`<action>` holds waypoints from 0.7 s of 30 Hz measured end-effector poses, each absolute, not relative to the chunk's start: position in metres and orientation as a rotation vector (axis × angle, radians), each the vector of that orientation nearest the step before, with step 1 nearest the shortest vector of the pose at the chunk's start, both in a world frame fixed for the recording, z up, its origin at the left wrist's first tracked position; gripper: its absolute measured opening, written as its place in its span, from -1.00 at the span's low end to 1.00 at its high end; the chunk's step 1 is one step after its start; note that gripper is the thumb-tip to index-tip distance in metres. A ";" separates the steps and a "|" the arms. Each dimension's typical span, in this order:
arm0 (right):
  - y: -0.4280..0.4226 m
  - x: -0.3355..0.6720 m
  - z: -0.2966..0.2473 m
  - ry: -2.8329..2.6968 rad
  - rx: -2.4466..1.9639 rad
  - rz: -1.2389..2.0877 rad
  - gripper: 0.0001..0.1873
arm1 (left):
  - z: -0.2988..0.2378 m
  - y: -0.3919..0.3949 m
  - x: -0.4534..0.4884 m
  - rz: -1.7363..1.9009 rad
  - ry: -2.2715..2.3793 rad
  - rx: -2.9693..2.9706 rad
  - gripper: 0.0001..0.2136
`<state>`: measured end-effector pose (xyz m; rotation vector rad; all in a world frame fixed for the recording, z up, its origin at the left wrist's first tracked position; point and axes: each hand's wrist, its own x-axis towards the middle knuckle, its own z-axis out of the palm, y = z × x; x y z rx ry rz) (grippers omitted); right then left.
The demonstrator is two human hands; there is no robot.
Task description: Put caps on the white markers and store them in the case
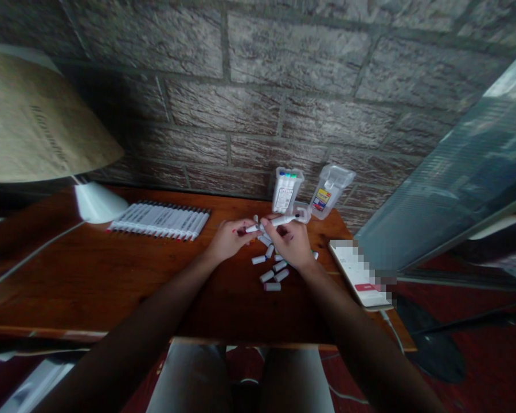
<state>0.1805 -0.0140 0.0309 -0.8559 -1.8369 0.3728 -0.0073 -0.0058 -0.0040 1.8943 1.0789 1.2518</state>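
Note:
A white marker (284,219) lies across both hands above the wooden table, with its dark end pointing right. The fingers of my right hand (293,241) are closed around its middle. At its left end, the fingers of my left hand (230,238) pinch the white piece; whether that is a cap or the barrel I cannot tell. Several loose marker caps (267,276) are scattered on the table below and between the hands, some partly hidden by my right hand. To the left, a row of white markers (163,219) lies side by side.
A clear case with upright markers (285,192) stands near the stone wall, beside an open clear case (329,192). A phone (352,267) with a cable lies at the table's right edge. The lamp (95,202) stands at the left. A glass panel (438,172) rises at right.

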 end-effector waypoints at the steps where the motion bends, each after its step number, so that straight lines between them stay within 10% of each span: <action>1: -0.014 0.180 0.030 -1.862 -0.846 0.382 -0.72 | -0.004 -0.006 -0.007 1.254 1.086 1.904 -0.75; 21: -0.008 0.186 0.030 -1.653 -0.906 0.345 -0.70 | -0.007 -0.003 -0.007 1.319 1.102 1.971 -0.78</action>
